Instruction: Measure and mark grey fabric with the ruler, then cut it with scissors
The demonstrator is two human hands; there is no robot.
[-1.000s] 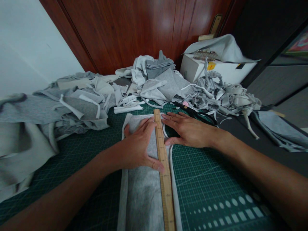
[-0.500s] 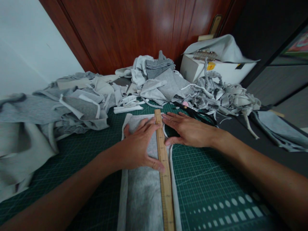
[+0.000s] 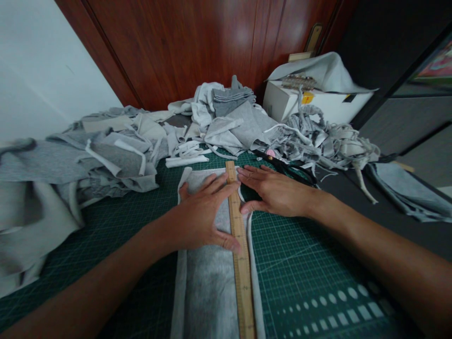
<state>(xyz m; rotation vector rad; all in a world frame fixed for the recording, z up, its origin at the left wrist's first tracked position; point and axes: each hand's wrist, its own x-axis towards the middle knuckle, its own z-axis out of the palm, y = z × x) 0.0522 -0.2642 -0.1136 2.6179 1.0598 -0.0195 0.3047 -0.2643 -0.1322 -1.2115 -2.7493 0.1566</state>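
1. Reddish-brown door fills the top of my view; a green gridded cutting mat covers much of the bottom.
2. At upper right I see a white box with a yellow patch on it. A pale grey sheet drapes over its top, beside a small cluster too blurred for me to name. What the box contains I cannot tell.
3. Lower centre, a long grey fabric piece lies on the mat, with a wooden ruler along its right side.
4. I have the left hand spread over the fabric, fingers apart, thumb and forefinger reaching onto the ruler.
5. I have the right hand palm down, thumb away from the fingers, fingertips at the fabric's right edge; the ruler is just left of it.
6. Black scissors lie just above that hand; grey cloth scraps heap across the middle of the frame.
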